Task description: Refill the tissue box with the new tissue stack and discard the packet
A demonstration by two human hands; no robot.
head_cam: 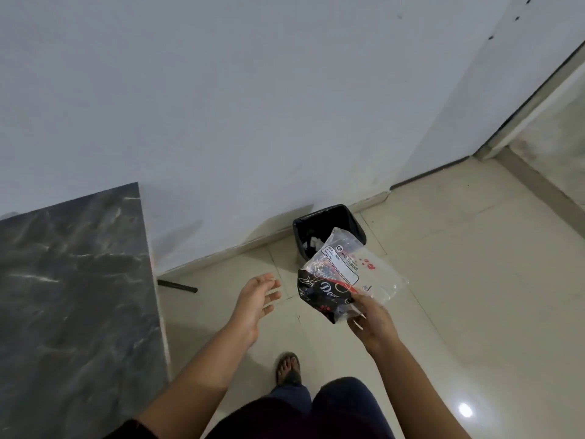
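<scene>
We hold the crumpled clear plastic tissue packet with its black printed end (340, 280) out over the floor, just short of the small black waste bin (329, 231) against the white wall, presumably so it can drop straight in. Our right hand (368, 318) pinches the packet's lower end between thumb and fingers. Our left hand (256, 301) is spread, palm turned inward, holding and touching nothing. The dark marble worktop (69, 296) stands to our left.
</scene>
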